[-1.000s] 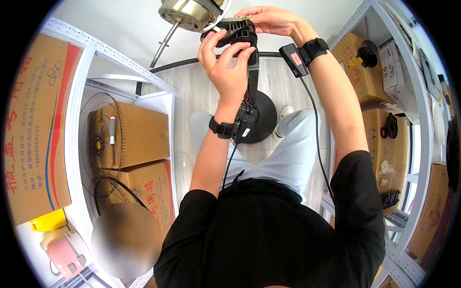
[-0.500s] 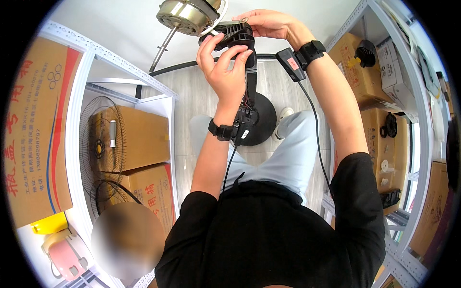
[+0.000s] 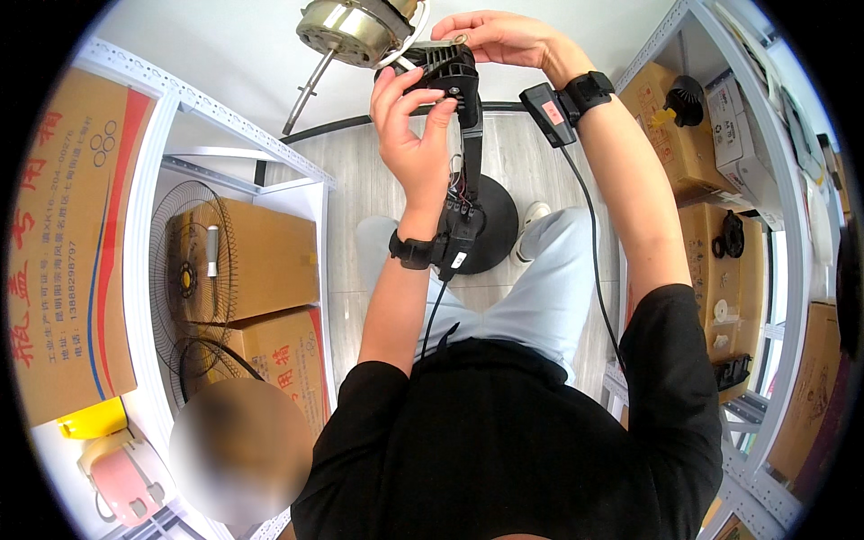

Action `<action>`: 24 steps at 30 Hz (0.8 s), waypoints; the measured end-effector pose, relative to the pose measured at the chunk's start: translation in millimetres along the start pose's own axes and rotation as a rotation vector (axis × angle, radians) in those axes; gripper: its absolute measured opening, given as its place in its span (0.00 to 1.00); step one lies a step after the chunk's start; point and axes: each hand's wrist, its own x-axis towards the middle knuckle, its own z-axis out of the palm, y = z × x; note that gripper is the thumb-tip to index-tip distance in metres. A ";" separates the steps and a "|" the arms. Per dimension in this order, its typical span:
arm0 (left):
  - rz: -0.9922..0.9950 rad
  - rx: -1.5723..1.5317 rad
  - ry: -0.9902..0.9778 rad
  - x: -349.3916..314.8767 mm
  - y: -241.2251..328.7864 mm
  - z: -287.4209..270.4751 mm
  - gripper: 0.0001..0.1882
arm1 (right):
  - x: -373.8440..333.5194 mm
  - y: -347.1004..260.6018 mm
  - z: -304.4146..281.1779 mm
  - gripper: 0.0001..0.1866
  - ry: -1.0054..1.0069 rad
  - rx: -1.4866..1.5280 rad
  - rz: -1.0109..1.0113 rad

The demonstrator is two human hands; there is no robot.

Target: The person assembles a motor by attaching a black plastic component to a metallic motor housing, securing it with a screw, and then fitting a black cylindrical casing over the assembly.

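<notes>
A fan stand with a round black base (image 3: 490, 243) stands upright between my feet. At its top is a black ribbed bracket (image 3: 441, 67), beside a metal fan motor (image 3: 351, 31) with a long shaft pointing down and left. My left hand (image 3: 414, 144) is closed at the bracket's near side, its thumb and fingertips against the plastic by a small screw. My right hand (image 3: 508, 40) curls over the far top edge, beside a flat metal strip with a ring-like end. What its fingertips hold is hidden. Thin wires hang along the stem.
On the left shelf a wire fan guard (image 3: 193, 270) leans against cardboard boxes (image 3: 270, 261). On the right shelf, black fan parts (image 3: 733, 234) and a white round piece (image 3: 721, 310) rest on a carton. A black cable (image 3: 589, 216) hangs from my right wrist.
My right hand has shifted slightly up, its fingers reaching further left over the bracket. My left thumb and forefinger have moved down and left a little on the bracket.
</notes>
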 end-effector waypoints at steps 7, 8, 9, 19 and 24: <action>0.107 0.013 0.085 -0.6 3.1 1.0 0.08 | -8.1 -4.3 4.9 0.20 -0.024 -0.053 0.047; 0.156 0.101 0.132 -3.2 6.0 -1.3 0.07 | -7.4 -3.2 5.7 0.20 -0.012 -0.057 0.052; 0.206 0.186 0.178 -5.9 8.5 -3.0 0.07 | -6.4 -0.3 5.2 0.20 0.004 -0.062 0.055; -0.333 -0.160 0.024 -22.3 9.0 4.8 0.08 | -6.2 0.8 10.0 0.18 0.033 -0.043 0.029; -0.089 0.173 -0.008 -16.6 13.3 7.9 0.08 | -8.4 -1.1 24.7 0.17 0.106 -0.020 0.013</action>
